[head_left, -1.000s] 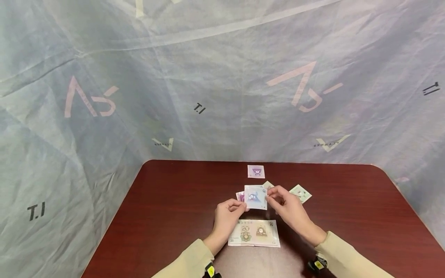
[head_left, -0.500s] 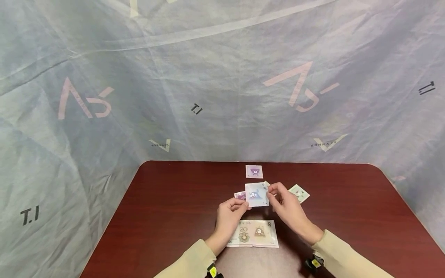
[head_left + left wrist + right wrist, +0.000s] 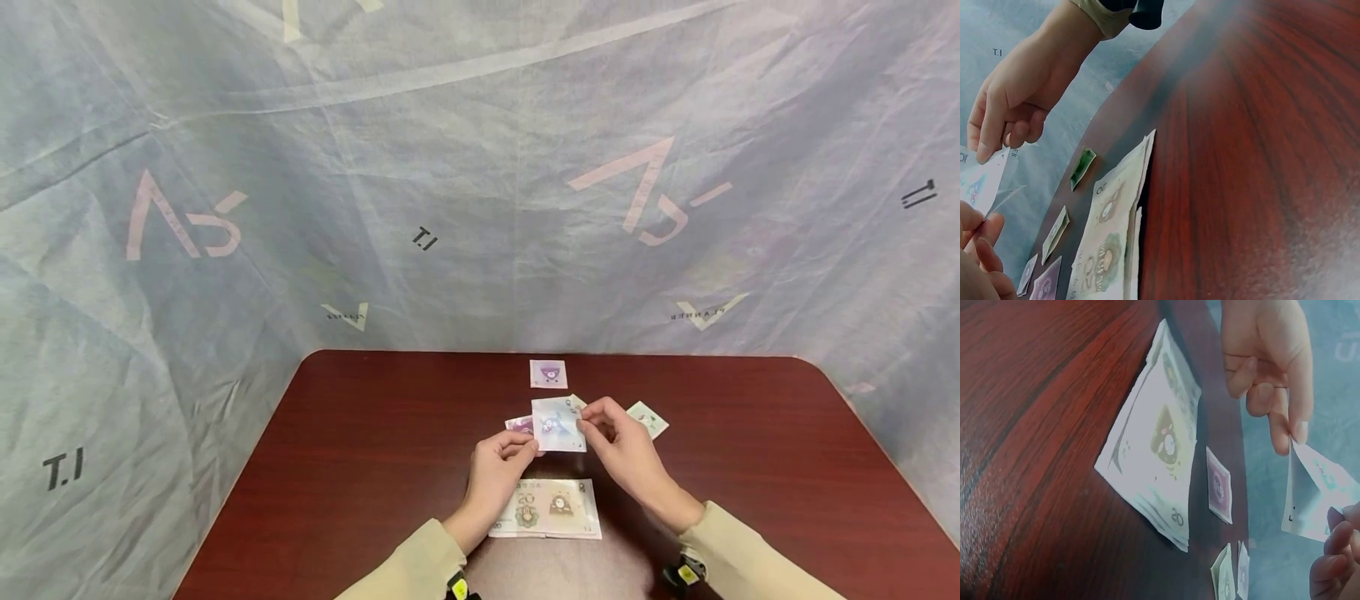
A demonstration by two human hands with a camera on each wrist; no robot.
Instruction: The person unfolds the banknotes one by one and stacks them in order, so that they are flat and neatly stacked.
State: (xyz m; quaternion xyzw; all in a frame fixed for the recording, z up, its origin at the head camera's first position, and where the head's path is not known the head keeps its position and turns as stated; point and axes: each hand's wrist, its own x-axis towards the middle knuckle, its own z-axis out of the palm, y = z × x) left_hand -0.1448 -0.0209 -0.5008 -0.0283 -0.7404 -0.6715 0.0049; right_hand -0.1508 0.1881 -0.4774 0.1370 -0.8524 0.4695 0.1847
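A folded blue play banknote (image 3: 557, 432) is held up over the table between both hands. My left hand (image 3: 497, 473) pinches its lower left corner, while the right hand (image 3: 628, 454) grips the right edge between thumb and fingers. Seen in the right wrist view, the blue note (image 3: 1307, 500) has its two layers spread slightly apart. Nearer the person lies a stack of brown 20 notes (image 3: 551, 510), flat on the table and partly behind the left forearm in the head view.
Beyond the hands lie small folded notes: a purple one (image 3: 548, 374) toward the far edge, a magenta one (image 3: 519, 425) partly hidden by the held note, and a green one (image 3: 647, 419) at the right. The red-brown table (image 3: 360, 467) meets a grey sheet (image 3: 480, 183) behind.
Both hands have shifted the blue note slightly to the right, and it is tilted a little differently. Their pinch on it is the same; the notes on the table have not moved.
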